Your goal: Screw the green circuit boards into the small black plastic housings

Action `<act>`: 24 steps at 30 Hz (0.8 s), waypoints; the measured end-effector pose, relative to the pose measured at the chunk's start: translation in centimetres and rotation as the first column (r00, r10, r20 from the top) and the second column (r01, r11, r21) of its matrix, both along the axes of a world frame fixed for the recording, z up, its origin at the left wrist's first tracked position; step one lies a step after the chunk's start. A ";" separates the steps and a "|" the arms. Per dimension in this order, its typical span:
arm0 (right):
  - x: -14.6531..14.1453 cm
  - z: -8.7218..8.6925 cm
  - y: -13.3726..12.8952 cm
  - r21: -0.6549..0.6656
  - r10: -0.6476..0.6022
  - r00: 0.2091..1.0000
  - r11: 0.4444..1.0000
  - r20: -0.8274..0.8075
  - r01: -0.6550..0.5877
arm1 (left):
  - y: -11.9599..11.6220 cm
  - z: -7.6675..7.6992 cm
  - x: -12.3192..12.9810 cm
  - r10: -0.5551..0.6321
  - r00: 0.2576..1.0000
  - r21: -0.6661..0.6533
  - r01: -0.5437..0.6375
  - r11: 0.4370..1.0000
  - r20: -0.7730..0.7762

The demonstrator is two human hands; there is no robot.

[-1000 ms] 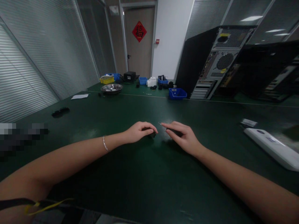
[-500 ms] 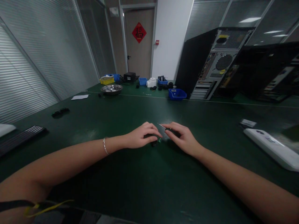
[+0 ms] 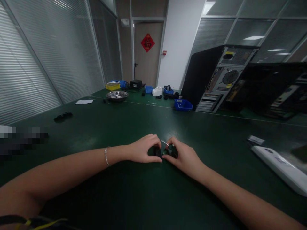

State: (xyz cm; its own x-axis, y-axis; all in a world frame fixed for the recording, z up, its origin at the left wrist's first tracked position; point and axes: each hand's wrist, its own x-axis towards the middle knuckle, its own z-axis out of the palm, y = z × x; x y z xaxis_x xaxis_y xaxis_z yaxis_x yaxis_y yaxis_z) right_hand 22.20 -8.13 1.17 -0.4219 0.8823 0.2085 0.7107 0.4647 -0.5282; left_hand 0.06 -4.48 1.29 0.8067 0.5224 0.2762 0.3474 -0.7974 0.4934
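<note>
2 bare hands meet at the middle of a dark green tabletop (image 3: 131,198). The left hand (image 3: 145,148), coming from the left with a bracelet (image 3: 106,156) at the wrist, curves its thumb and fingers into a C around a small black part (image 3: 157,152), which sits between their tips; whether it also rests on the tabletop, I cannot tell. Just beside it, the right hand (image 3: 185,153) has its fingers drawn in around a slim tool whose thin metal shaft (image 3: 165,142) slants out toward the far left. The tool's handle is mostly hidden in the dark hollow of that hand. A greenish bit (image 3: 164,152) shows between the hands, too dim to identify. The black part looks light and stiff, likely smooth plastic that could slip or spin, so a pinch on its opposite outer sides seems best, with any greenish piece treated as fragile. The tool is probably light and rigid, best held by the handle, away from the thin shaft. At the far side stand a shiny metal bowl (image 3: 117,95), left, and a blue bin (image 3: 183,104), right, beside a black computer tower (image 3: 220,80).
</note>
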 end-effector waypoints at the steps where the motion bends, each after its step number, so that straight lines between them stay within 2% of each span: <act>1: -0.1 0.0 -0.1 0.001 -0.007 1.000 1.000 0.000 0.007 | 0.1 0.0 -0.1 -0.005 0.999 -0.033 0.006 0.999 0.039; 4: -0.4 0.1 -0.2 0.004 -0.024 0.999 1.000 -0.028 0.024 | 0.4 -0.1 -0.3 0.013 0.990 -0.133 0.006 0.991 0.140; 7: -0.3 0.2 0.0 0.012 -0.026 0.992 1.000 -0.125 0.028 | 0.7 -0.3 -0.4 0.065 0.980 -0.274 -0.011 0.962 0.187; 10: -0.1 0.3 0.1 0.046 -0.034 0.962 0.998 -0.269 0.048 | 0.7 -0.4 -0.2 0.133 0.959 -0.489 0.006 0.872 0.249; 13: -0.2 0.3 0.0 0.088 -0.019 0.922 0.994 -0.388 0.058 | 0.4 -0.7 0.2 0.176 0.931 -0.612 0.060 0.789 0.319; 17: -0.6 -0.1 -0.5 0.116 0.032 0.887 0.993 -0.460 0.024 | -0.2 -1.0 0.7 0.180 0.914 -0.648 0.109 0.754 0.364; 24: -1.0 -0.4 -0.6 0.143 0.069 0.880 0.990 -0.470 -0.002 | -0.4 -1.2 1.0 0.206 0.898 -0.640 0.103 0.761 0.389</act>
